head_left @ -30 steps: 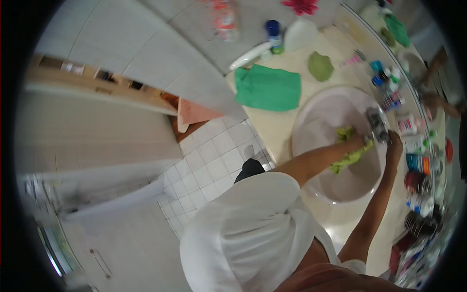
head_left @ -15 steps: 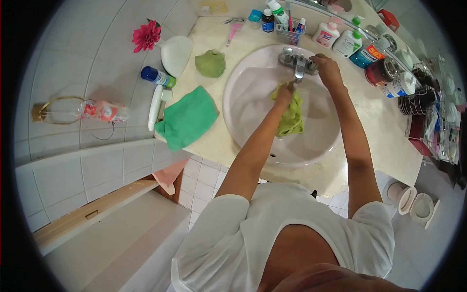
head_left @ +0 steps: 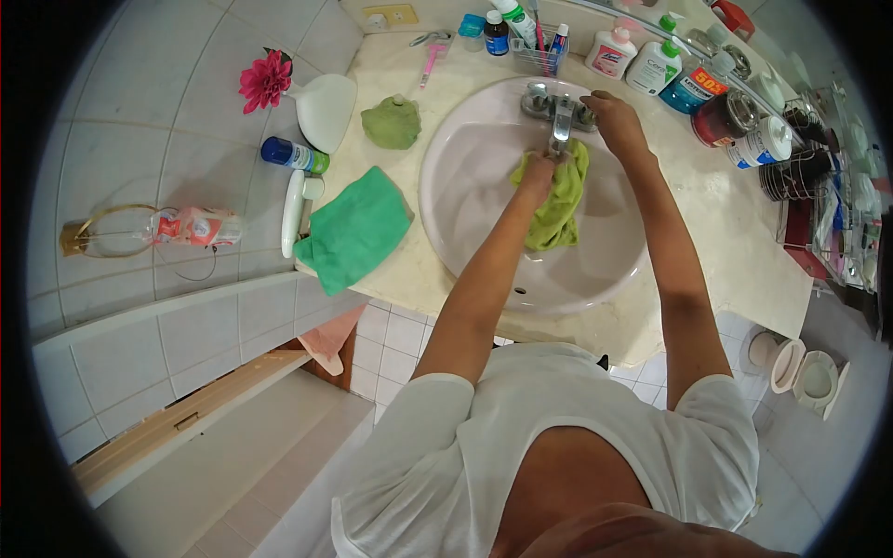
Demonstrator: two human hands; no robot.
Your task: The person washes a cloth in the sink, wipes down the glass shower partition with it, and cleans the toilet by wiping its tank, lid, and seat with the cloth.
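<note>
In the pale pink sink (head_left: 456,200) a yellow-green cloth (head_left: 561,209) hangs down from my left hand (head_left: 537,175), whose fingers are closed on it beneath the spout. My right hand (head_left: 609,119) is wrapped round the right handle of the chrome faucet (head_left: 562,121), which it mostly hides. The cloth's lower end rests on the basin. To the left of the sink a green cloth (head_left: 358,228) lies spread on the counter, and a crumpled olive-green piece (head_left: 392,123) sits above it.
Along the back stand soap bottles (head_left: 612,51), a blue mouthwash bottle (head_left: 693,84), a dark jar (head_left: 726,118) and a wire basket (head_left: 539,60) with tubes. A pink razor (head_left: 430,65) lies at the back left. A spray can (head_left: 295,155) is by the left wall.
The camera view has shifted slightly. The yellow-green cloth has spread a little to the right under the spout. Both hands keep their holds.
</note>
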